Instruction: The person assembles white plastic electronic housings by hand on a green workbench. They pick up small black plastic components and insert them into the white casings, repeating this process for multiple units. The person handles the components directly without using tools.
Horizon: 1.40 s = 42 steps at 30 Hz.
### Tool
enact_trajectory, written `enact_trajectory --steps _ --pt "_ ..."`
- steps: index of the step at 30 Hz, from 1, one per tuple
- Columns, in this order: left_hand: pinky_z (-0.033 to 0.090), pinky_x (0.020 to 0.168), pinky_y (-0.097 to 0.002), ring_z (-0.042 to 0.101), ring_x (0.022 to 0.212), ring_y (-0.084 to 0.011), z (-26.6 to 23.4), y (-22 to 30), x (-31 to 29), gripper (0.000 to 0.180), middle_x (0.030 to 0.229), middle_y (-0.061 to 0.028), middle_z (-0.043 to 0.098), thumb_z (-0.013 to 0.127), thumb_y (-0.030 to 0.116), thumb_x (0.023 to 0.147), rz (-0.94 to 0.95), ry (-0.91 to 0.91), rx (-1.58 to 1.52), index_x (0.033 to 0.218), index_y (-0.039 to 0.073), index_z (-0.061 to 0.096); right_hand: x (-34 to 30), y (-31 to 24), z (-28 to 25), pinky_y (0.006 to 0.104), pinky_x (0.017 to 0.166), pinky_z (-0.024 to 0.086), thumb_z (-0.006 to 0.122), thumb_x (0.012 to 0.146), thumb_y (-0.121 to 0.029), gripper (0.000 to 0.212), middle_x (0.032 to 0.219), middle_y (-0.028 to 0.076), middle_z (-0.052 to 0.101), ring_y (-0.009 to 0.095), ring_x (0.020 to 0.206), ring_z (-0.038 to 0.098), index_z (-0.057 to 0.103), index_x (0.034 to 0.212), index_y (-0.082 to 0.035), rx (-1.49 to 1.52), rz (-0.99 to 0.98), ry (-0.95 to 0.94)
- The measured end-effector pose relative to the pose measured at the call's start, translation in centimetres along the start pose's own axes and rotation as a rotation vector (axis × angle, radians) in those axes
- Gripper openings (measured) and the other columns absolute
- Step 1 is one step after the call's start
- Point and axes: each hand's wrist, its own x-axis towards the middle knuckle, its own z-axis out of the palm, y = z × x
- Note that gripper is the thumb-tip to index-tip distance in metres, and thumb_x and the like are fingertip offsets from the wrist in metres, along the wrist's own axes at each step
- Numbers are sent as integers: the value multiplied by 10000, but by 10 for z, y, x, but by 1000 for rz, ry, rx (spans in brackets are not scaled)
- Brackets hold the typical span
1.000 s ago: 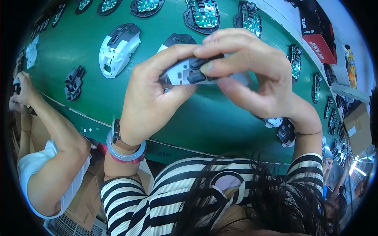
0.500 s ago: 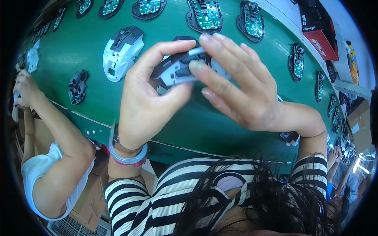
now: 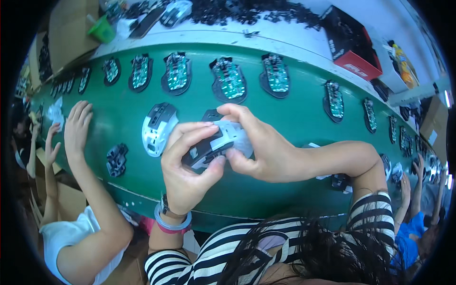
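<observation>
A white and dark grey computer mouse shell (image 3: pixel 219 142) is held up over the green bench between my two hands. My left hand (image 3: pixel 187 173) grips its dark end, thumb below and fingers on top. My right hand (image 3: pixel 270 152) pinches the white end between thumb and fingers; its other fingers hide part of the shell. Just behind my hands, a dark piece (image 3: pixel 211 115) is mostly covered. To the left lies another white and dark grey mouse shell (image 3: pixel 159 129). Nearer the front edge is a black plastic inner part (image 3: pixel 116 160).
Several mouse bases with green circuit boards (image 3: pixel 228 80) line the bench (image 3: pixel 266 199). A white ledge (image 3: pixel 209 37) holds black parts and a red and black box (image 3: pixel 351 45). On the left, a co-worker's hand (image 3: pixel 78 126) rests on the bench. More parts (image 3: pixel 341 183) lie by my right elbow.
The view has tilted up, showing the ledge. The shell has been turned, and my right fingers have closed from spread to a pinch. The co-worker's hand has come forward, fingers extended.
</observation>
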Motion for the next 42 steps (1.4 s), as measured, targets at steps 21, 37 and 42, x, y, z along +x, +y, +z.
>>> enact_trajectory --steps 21,37,42 --pt "328 1092 -486 417 1309 -413 -40 15 -1 618 1428 -208 434 713 389 807 3 -68 721 1331 106 545 158 118 -111 487 717 531 558 921 -488 542 808 245 675 415 801 662 584 1040 40 -1153 178 329" --pt "444 763 -238 550 953 -109 -22 8 13 506 1185 -44 590 431 317 983 -537 -120 -766 1407 41 443 24 -27 -30 386 686 532 710 777 -17 316 888 132 639 318 796 652 594 1069 -50 -383 -306 2" --pt "466 828 -259 555 1011 -100 -19 8 12 505 1206 -47 585 576 235 943 -517 -93 -699 1386 33 442 26 -12 -20 395 661 528 673 801 -5 204 879 137 639 329 788 651 623 997 -30 -439 -399 47"
